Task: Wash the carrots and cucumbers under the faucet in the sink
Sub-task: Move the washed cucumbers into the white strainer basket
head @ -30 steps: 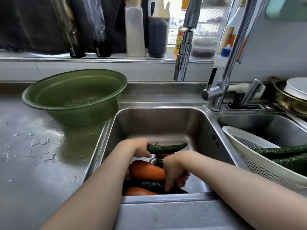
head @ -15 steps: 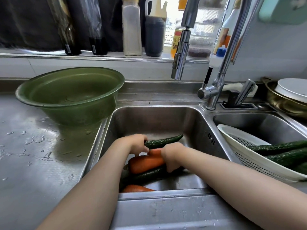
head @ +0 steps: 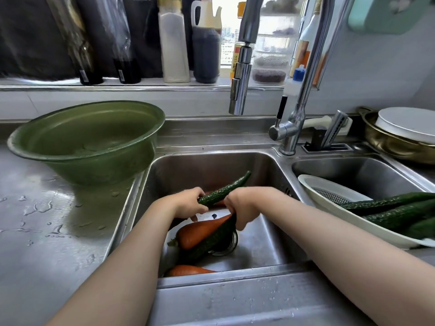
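Both my hands are down in the left sink basin (head: 211, 165), below the faucet spout (head: 240, 90); no water is seen running. My left hand (head: 188, 204) grips the lower end of a dark green cucumber (head: 226, 190) that slants up to the right. Just to its right, my right hand (head: 244, 208) is closed on the raised ends of an orange carrot (head: 200, 232) and a second cucumber (head: 211, 242), which slope down to the left over the drain (head: 226, 249). Another carrot (head: 188, 270) lies at the basin's near wall.
A green basin (head: 89, 140) stands on the wet counter at the left. In the right sink basin, a white colander (head: 334, 201) holds several cucumbers (head: 395, 208). Bottles line the window ledge behind. A brass pot with a white plate (head: 407, 128) sits at the far right.
My right hand has taken the carrot and the second cucumber by their ends and raised them off the sink floor. My left hand has tilted its cucumber more steeply upward.
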### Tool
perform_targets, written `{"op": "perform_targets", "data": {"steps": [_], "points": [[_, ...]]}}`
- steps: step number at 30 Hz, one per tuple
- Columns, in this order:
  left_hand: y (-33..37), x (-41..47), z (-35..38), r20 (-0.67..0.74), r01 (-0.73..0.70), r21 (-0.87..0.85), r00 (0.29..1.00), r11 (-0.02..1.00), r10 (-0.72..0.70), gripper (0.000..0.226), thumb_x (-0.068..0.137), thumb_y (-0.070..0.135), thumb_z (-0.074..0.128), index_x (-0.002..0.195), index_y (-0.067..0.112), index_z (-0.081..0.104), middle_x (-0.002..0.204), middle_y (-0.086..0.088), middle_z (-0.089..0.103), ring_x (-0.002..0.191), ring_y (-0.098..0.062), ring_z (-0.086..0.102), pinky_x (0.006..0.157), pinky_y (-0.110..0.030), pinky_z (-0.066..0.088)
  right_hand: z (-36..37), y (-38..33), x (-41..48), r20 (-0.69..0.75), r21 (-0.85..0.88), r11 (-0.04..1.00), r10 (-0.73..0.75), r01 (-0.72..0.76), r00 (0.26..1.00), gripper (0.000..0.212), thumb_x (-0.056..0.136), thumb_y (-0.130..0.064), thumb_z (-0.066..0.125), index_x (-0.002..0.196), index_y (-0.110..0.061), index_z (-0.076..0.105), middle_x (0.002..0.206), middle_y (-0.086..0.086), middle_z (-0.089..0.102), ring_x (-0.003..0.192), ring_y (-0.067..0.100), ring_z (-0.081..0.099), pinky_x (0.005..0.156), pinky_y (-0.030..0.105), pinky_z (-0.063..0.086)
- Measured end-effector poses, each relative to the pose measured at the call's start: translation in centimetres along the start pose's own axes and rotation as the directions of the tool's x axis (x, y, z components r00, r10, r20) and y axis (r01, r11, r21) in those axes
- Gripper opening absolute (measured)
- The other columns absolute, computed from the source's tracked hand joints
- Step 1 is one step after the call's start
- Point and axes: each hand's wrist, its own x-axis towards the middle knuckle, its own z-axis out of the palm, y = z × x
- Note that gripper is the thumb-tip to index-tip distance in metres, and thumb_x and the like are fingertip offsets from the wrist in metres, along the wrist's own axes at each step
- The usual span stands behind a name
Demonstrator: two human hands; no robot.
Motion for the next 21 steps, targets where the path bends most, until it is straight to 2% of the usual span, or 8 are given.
{"op": "perform_targets", "data": {"steps": [1,3,7,11,14,16,19,21], "points": [[0.3,0.0,-0.1,-0.020,-0.007,-0.007,1.000,1.000,0.007,0.045,0.100,0.038,0.062,0.139,0.024,0.043,0.108,0.000,0.064,0.090,-0.016,0.073,0.088,-0.037,0.056,-0.9,0.4,-0.8,-0.017,0.012,1.000,0.000,0.001,1.000,0.036,0.072,-0.030,0.082,0.099,-0.010,0.068,0.089,0.009,0.075,0.073,0.024,0.070,0.062,0.031,0.056],[1.2,-0.2,-0.3,-0.057,-0.032,-0.027,0.998,0.999,0.030,0.045,0.097,0.049,0.063,0.133,0.027,0.048,0.105,0.000,0.066,0.091,-0.019,0.069,0.083,-0.037,0.055,-2.7,1.7,-2.6,-0.080,0.040,0.999,0.008,-0.004,0.997,0.040,0.069,-0.034,0.083,0.100,-0.018,0.061,0.094,0.006,0.071,0.083,0.026,0.070,0.071,0.037,0.060],[4.4,-1.9,-1.1,-0.088,-0.115,-0.075,0.990,0.990,0.109,0.062,0.079,0.069,0.073,0.126,0.034,0.054,0.107,0.010,0.065,0.092,-0.004,0.063,0.081,-0.027,0.050,-5.4,4.7,-7.2,-0.235,0.115,0.992,0.072,-0.045,0.969,0.065,0.061,-0.047,0.092,0.108,-0.035,0.050,0.104,-0.003,0.061,0.094,0.024,0.065,0.080,0.040,0.059],[9.0,-3.0,-1.1,-0.135,-0.214,0.080,0.965,0.973,0.224,0.086,0.054,0.067,0.087,0.125,0.040,0.049,0.111,0.017,0.063,0.103,-0.005,0.062,0.094,-0.032,0.053,-5.9,7.7,-11.4,-0.365,0.118,0.988,0.138,-0.102,0.921,0.072,0.072,-0.043,0.085,0.129,-0.032,0.043,0.098,-0.006,0.056,0.090,0.021,0.057,0.073,0.034,0.046],[13.1,-3.0,-1.3,-0.214,-0.268,0.229,0.924,0.936,0.317,0.072,0.061,0.053,0.084,0.122,0.040,0.048,0.104,0.015,0.062,0.100,-0.013,0.063,0.087,-0.034,0.053,-6.0,10.1,-14.6,-0.443,0.100,0.984,0.177,-0.148,0.879,0.078,0.073,-0.045,0.078,0.143,-0.042,0.044,0.115,-0.005,0.064,0.104,0.023,0.061,0.085,0.036,0.052],[16.2,-2.8,-1.8,-0.250,-0.281,0.313,0.897,0.907,0.364,0.059,0.066,0.040,0.078,0.119,0.038,0.049,0.100,0.010,0.061,0.098,-0.020,0.063,0.080,-0.032,0.050,-6.3,11.5,-17.0,-0.476,0.060,0.976,0.212,-0.209,0.853,0.069,0.072,-0.052,0.074,0.138,-0.045,0.055,0.121,-0.008,0.067,0.112,0.021,0.062,0.091,0.036,0.053],[21.6,-1.9,-2.0,-0.242,-0.309,0.358,0.881,0.881,0.407,0.055,0.071,0.032,0.075,0.121,0.037,0.051,0.102,0.007,0.063,0.093,-0.021,0.061,0.077,-0.029,0.049,-6.9,14.0,-20.1,-0.505,-0.028,0.937,0.287,-0.347,0.814,0.064,0.071,-0.061,0.073,0.130,-0.040,0.062,0.125,0.000,0.058,0.121,0.023,0.054,0.099,0.037,0.049],[24.9,-0.7,-1.3,-0.198,-0.365,0.338,0.874,0.867,0.445,0.063,0.072,0.028,0.076,0.130,0.036,0.053,0.110,0.006,0.067,0.096,-0.018,0.063,0.084,-0.029,0.053,-6.2,16.2,-21.3,-0.441,-0.019,0.916,0.351,-0.400,0.826,0.070,0.072,-0.053,0.075,0.135,-0.030,0.054,0.129,0.006,0.052,0.125,0.027,0.050,0.100,0.039,0.047]]}}
